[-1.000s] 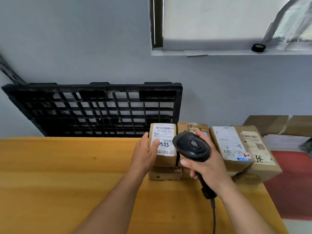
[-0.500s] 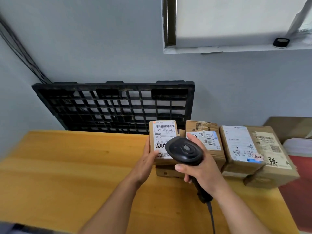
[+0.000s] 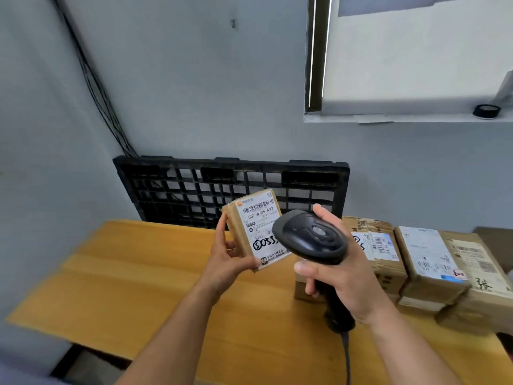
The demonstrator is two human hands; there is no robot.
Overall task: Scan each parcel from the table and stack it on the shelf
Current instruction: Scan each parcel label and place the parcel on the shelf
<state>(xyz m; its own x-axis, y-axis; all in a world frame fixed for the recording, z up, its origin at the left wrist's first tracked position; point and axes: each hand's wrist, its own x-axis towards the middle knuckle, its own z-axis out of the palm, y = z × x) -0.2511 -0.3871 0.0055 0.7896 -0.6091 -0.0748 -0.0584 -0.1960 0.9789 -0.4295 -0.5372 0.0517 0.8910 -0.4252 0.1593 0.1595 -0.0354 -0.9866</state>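
One labelled parcel [image 3: 255,226] in left hand [image 3: 224,262] — black scanner [image 3: 311,240] in right hand [image 3: 349,276].

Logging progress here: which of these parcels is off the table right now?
The small box labelled 507-N705 A37: the left hand holds it tilted in the air, while the other parcels sit on the table.

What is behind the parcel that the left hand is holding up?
A black plastic pallet stands behind the parcel, against the wall. The parcel covers part of its grid; the table hides its lower edge.
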